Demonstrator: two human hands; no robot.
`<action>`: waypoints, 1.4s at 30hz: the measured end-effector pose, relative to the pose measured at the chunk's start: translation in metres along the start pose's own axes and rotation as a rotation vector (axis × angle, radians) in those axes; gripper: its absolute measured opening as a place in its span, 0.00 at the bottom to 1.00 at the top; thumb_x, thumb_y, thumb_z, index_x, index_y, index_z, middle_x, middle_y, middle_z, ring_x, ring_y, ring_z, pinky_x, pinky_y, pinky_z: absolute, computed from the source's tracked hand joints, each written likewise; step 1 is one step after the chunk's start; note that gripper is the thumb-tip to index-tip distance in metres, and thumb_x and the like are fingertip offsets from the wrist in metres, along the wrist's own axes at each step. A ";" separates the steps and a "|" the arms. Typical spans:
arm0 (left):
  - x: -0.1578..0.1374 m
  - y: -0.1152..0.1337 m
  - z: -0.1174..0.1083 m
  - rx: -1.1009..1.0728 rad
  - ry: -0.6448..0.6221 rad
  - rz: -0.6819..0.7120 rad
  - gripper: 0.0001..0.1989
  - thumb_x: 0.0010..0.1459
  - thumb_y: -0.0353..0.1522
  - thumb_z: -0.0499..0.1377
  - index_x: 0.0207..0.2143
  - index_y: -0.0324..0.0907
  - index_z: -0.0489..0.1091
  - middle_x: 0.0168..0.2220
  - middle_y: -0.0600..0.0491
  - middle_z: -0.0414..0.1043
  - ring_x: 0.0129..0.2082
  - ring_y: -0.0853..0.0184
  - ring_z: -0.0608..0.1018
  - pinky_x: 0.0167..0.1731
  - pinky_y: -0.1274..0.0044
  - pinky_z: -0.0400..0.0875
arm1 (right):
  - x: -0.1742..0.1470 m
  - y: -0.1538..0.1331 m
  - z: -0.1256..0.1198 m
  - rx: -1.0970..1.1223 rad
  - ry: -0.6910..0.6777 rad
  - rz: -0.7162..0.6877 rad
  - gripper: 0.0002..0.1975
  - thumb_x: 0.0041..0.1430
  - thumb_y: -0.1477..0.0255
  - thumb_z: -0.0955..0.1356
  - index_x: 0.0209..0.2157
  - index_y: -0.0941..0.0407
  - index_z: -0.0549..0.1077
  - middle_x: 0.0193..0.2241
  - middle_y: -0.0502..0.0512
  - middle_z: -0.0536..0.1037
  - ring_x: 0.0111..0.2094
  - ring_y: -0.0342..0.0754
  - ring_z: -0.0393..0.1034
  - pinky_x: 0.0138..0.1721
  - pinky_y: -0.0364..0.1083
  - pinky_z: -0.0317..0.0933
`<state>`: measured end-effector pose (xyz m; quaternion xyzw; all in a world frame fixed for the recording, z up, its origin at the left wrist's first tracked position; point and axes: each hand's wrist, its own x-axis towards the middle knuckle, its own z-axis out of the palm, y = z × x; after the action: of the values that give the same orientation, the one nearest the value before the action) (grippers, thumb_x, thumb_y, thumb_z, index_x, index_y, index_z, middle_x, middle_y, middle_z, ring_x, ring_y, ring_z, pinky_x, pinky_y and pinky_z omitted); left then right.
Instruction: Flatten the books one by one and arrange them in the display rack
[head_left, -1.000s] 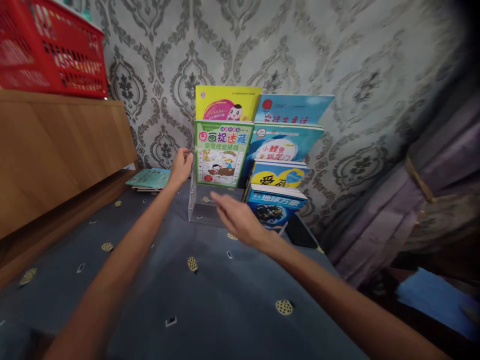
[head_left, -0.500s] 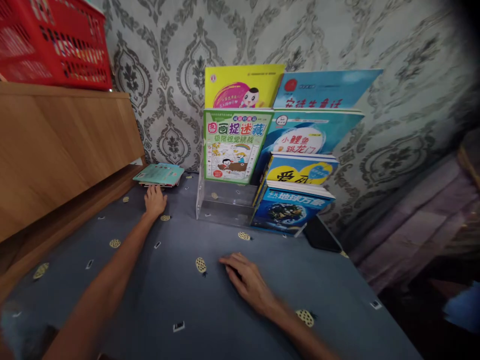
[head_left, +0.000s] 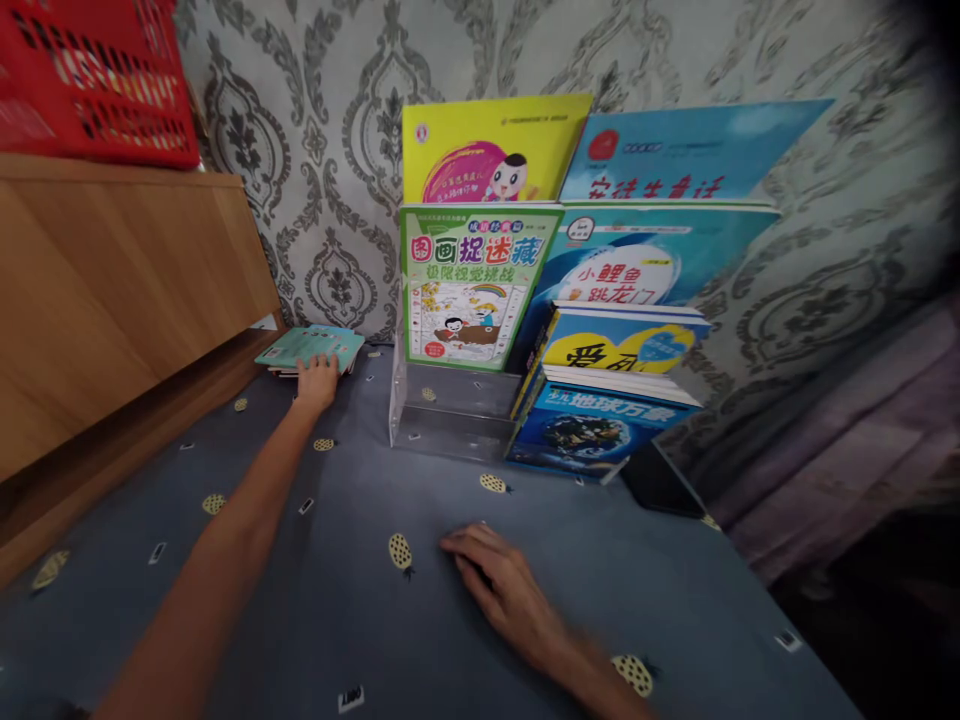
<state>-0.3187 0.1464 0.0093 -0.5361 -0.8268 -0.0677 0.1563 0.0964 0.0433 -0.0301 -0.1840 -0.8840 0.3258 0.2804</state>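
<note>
My left hand [head_left: 318,382] reaches over the near edge of a small stack of thin books [head_left: 306,347] against the wall. Its fingers are spread over the pale green top cover, and the thumb is hidden. On the dark blue cloth, my right hand [head_left: 510,588] rests loosely bent and holds nothing, thumb and forefinger apart. A clear tiered book rack [head_left: 457,440] stands ahead. In its left column are a yellow book [head_left: 480,150] and a green picture book [head_left: 472,290]. To the right stand several blue books [head_left: 645,160], with an earth book [head_left: 592,430] in front.
A red plastic basket [head_left: 112,90] sits on a wooden cabinet [head_left: 127,290] at the left. Beside the rack's right side lies a dark flat object [head_left: 664,480]. The pineapple-print cloth [head_left: 420,640] covers the tabletop. A pinkish curtain [head_left: 847,450] hangs at the right.
My left hand has moved from the front edge of the stack up onto its top cover. The right hand has stayed in nearly the same place. The view has shifted slightly closer.
</note>
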 end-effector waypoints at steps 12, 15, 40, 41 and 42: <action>-0.051 -0.035 -0.017 0.104 -0.033 0.150 0.27 0.66 0.24 0.40 0.65 0.31 0.59 0.65 0.32 0.61 0.65 0.46 0.63 0.60 0.53 0.56 | 0.000 0.004 0.002 -0.013 -0.020 -0.011 0.14 0.70 0.74 0.60 0.48 0.54 0.75 0.42 0.59 0.79 0.45 0.51 0.74 0.55 0.56 0.66; -0.072 -0.038 -0.019 0.145 -0.028 0.158 0.27 0.66 0.24 0.41 0.65 0.32 0.60 0.65 0.33 0.60 0.65 0.47 0.64 0.61 0.55 0.56 | 0.000 0.004 0.002 -0.028 -0.020 -0.016 0.14 0.69 0.75 0.60 0.47 0.54 0.75 0.41 0.59 0.79 0.45 0.51 0.74 0.55 0.56 0.66; -0.167 -0.088 -0.067 -0.309 -0.573 0.329 0.28 0.63 0.42 0.52 0.64 0.48 0.63 0.66 0.52 0.64 0.64 0.60 0.68 0.62 0.70 0.62 | -0.001 0.007 0.004 -0.056 -0.029 -0.052 0.15 0.69 0.75 0.60 0.47 0.54 0.76 0.43 0.59 0.79 0.46 0.52 0.74 0.53 0.55 0.67; -0.151 -0.091 -0.064 -0.272 -0.519 0.222 0.27 0.63 0.42 0.52 0.63 0.46 0.64 0.65 0.51 0.65 0.63 0.60 0.69 0.61 0.72 0.63 | 0.000 0.007 0.004 -0.056 -0.030 -0.052 0.14 0.69 0.75 0.60 0.47 0.54 0.76 0.43 0.59 0.79 0.46 0.52 0.74 0.52 0.55 0.67; -0.136 -0.092 -0.059 -0.210 -0.431 0.069 0.27 0.62 0.41 0.53 0.63 0.45 0.65 0.64 0.51 0.66 0.62 0.61 0.70 0.60 0.73 0.64 | 0.000 0.007 0.004 -0.058 -0.030 -0.051 0.14 0.68 0.75 0.60 0.47 0.54 0.76 0.43 0.59 0.79 0.45 0.52 0.74 0.52 0.55 0.68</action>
<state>-0.3402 -0.0259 0.0254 -0.5792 -0.8108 -0.0317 -0.0782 0.0951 0.0461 -0.0379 -0.1648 -0.9016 0.2954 0.2697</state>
